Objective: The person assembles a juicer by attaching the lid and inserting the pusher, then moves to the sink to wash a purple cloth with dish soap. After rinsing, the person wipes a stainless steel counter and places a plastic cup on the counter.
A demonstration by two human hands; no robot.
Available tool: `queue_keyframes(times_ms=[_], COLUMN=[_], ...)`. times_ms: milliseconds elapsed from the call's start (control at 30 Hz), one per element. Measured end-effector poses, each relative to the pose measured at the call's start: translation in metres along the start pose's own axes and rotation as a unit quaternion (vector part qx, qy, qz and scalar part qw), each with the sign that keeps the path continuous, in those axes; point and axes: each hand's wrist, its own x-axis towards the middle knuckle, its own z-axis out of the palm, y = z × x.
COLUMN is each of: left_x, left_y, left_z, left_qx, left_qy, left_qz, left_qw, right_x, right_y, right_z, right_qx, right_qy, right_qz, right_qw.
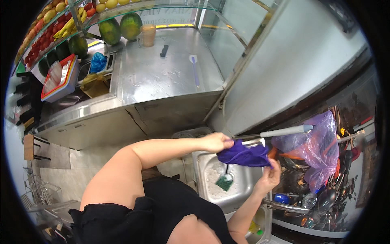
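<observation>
I have both hands on a purple cloth (243,156), a soft, crumpled fabric bunched into folds and held in the air over the small steel sink (211,191). My left hand (215,142) pinches its upper left edge with a narrow closed grip, and my right hand (270,177) closes on its lower right corner from below. Under the cloth, in the sink's wet basin, lies a green scrub pad (224,183) flecked with foam. Just beyond the cloth a white-handled tool (284,131) reaches right toward a thin, translucent purple plastic bag (319,146), wrinkled and hanging; what it holds I cannot make out. Farther off, the stainless steel surface (162,77) is smooth and shiny, with a white spatula (194,67) and a small dark tool (164,50) lying on it well apart. At its far edge stand a tan plastic cup (148,35) and two green, round melons (120,28). To the left sit a red-rimmed tray (61,77) and a crinkled blue bag (98,63).
</observation>
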Motion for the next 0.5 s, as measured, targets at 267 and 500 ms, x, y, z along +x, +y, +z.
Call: queue_keyframes(times_ms=[267, 500], left_x=[-0.096, -0.138], left_y=[-0.027, -0.078], left_z=[-0.234, -0.339], left_qx=[-0.467, -0.471], left_qy=[0.066, -0.005], left_qz=[0.112, 0.170], left_qw=[0.875, 0.866], right_x=[0.050, 0.095], right_y=[-0.055, -0.122], right_z=[0.158, 0.270], right_qx=[0.315, 0.390], right_qy=[0.002, -0.031], right_qz=[0.138, 0.135], right_qw=[0.939, 0.910])
